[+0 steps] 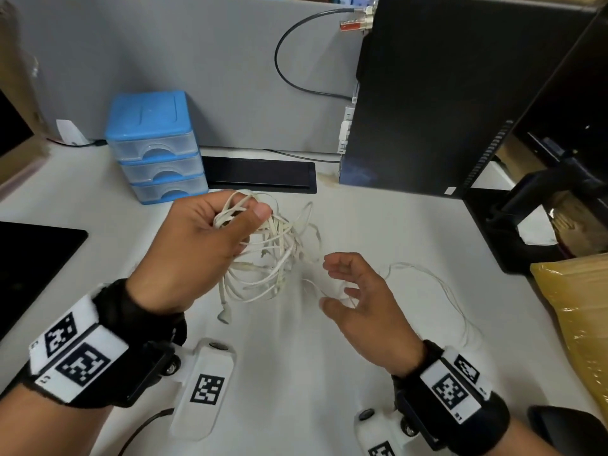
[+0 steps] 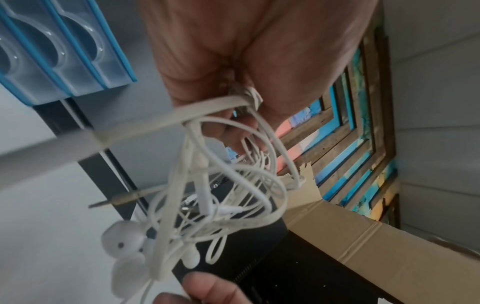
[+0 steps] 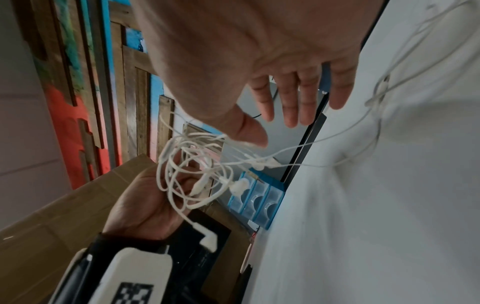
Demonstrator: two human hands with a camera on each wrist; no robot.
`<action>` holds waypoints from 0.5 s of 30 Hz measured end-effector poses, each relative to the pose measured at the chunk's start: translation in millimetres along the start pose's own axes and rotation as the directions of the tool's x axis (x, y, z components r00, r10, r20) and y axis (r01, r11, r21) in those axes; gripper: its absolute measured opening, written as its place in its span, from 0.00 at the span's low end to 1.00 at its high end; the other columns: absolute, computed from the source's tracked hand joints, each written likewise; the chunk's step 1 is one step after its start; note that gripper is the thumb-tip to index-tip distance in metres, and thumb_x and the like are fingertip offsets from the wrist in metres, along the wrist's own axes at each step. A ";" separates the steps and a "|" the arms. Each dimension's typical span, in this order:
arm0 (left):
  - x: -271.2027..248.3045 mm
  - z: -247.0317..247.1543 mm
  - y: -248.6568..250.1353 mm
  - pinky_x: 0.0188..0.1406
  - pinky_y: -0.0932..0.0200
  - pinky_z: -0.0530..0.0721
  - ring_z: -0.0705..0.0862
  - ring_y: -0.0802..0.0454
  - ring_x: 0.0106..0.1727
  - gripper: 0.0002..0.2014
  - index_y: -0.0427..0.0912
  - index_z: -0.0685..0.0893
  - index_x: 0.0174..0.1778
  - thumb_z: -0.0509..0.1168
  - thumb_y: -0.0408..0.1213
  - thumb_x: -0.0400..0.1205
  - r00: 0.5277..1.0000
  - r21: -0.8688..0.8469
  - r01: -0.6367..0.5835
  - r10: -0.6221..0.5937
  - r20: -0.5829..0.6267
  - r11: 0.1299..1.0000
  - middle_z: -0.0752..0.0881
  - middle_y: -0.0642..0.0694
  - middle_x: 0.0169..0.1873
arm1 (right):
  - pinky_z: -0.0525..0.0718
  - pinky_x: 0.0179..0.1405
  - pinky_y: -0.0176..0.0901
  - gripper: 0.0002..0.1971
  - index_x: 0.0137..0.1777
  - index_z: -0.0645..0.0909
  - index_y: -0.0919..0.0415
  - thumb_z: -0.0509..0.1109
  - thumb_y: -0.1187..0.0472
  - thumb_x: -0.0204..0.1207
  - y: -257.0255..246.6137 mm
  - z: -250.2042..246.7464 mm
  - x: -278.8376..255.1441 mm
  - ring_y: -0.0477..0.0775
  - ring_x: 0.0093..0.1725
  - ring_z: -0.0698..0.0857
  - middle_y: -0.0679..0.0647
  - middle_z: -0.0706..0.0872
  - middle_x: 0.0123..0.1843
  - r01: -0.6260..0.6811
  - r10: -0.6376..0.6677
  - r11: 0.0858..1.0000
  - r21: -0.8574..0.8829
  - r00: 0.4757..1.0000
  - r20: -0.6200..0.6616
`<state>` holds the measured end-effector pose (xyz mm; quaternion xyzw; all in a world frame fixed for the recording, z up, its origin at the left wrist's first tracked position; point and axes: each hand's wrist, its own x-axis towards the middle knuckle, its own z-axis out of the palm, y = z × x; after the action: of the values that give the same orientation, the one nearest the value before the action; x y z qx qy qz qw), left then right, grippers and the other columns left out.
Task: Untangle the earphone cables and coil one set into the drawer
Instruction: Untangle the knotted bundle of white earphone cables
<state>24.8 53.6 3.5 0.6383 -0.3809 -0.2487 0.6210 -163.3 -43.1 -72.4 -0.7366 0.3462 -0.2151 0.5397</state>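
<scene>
A tangled bunch of white earphone cables (image 1: 269, 255) hangs above the desk from my left hand (image 1: 210, 232), whose thumb and fingers pinch its upper loops (image 2: 244, 98). Earbuds (image 2: 122, 238) and a jack plug (image 2: 114, 200) dangle from the knot. One thin strand (image 1: 437, 284) runs off to the right and lies loose on the desk. My right hand (image 1: 352, 291) hovers just right of the tangle, fingers spread and relaxed (image 3: 293, 98), holding nothing. The blue drawer unit (image 1: 154, 146) with three clear drawers, all pushed in, stands at the back left.
A black computer tower (image 1: 427, 93) stands at the back right. A black cable slot (image 1: 260, 174) lies behind the tangle. A dark pad (image 1: 33, 261) is on the left, a yellow padded bag (image 1: 575, 320) at the right edge, and a cardboard box (image 1: 16, 110) at far left.
</scene>
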 end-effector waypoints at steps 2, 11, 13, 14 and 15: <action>-1.8 -1.2 5.5 0.26 0.70 0.75 0.72 0.57 0.28 0.08 0.48 0.89 0.32 0.71 0.43 0.76 1.000 -0.006 -0.030 0.030 -0.007 1.000 0.78 0.52 0.24 | 0.69 0.64 0.25 0.29 0.69 0.73 0.44 0.78 0.63 0.72 5.4 0.4 1.9 0.35 0.71 0.74 0.39 0.79 0.68 -0.017 0.022 0.997 -0.077 0.998 0.057; -10.0 -6.1 22.2 0.28 0.64 0.74 0.71 0.56 0.27 0.09 0.49 0.88 0.33 0.72 0.50 0.73 0.985 -0.090 -0.169 0.170 0.006 0.981 0.78 0.55 0.24 | 0.72 0.61 0.29 0.28 0.69 0.74 0.38 0.79 0.44 0.69 -3.1 9.5 -4.5 0.35 0.66 0.77 0.36 0.83 0.62 -0.030 0.060 0.986 -0.165 0.982 0.180; -10.9 -5.4 23.4 0.30 0.59 0.73 0.71 0.52 0.29 0.10 0.48 0.89 0.35 0.73 0.50 0.73 0.985 -0.118 -0.169 0.170 -0.005 0.979 0.78 0.51 0.26 | 0.75 0.59 0.30 0.16 0.58 0.81 0.44 0.79 0.49 0.72 -11.8 12.4 -9.2 0.37 0.57 0.83 0.42 0.88 0.52 -0.006 0.022 0.998 -0.063 0.967 0.255; -11.2 -5.3 23.7 0.32 0.57 0.73 0.72 0.51 0.30 0.10 0.48 0.89 0.36 0.74 0.51 0.73 0.987 -0.133 -0.163 0.163 -0.014 0.978 0.78 0.49 0.27 | 0.78 0.58 0.33 0.10 0.53 0.83 0.48 0.78 0.52 0.74 -16.6 13.3 -11.8 0.40 0.49 0.85 0.46 0.88 0.44 -0.001 0.000 1.000 0.005 0.954 0.300; -11.4 -5.5 23.8 0.33 0.55 0.73 0.72 0.49 0.31 0.12 0.47 0.89 0.37 0.74 0.52 0.72 0.988 -0.149 -0.156 0.154 -0.020 0.976 0.78 0.47 0.28 | 0.80 0.54 0.36 0.05 0.48 0.84 0.51 0.77 0.55 0.75 -21.2 13.2 -14.5 0.44 0.42 0.86 0.50 0.86 0.38 -0.006 -0.024 0.997 0.083 0.937 0.348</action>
<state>18.3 67.4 25.7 0.5591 -0.4070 -0.2249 0.6865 -158.0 -20.0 -55.8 -0.7416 0.2324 -0.0978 0.6217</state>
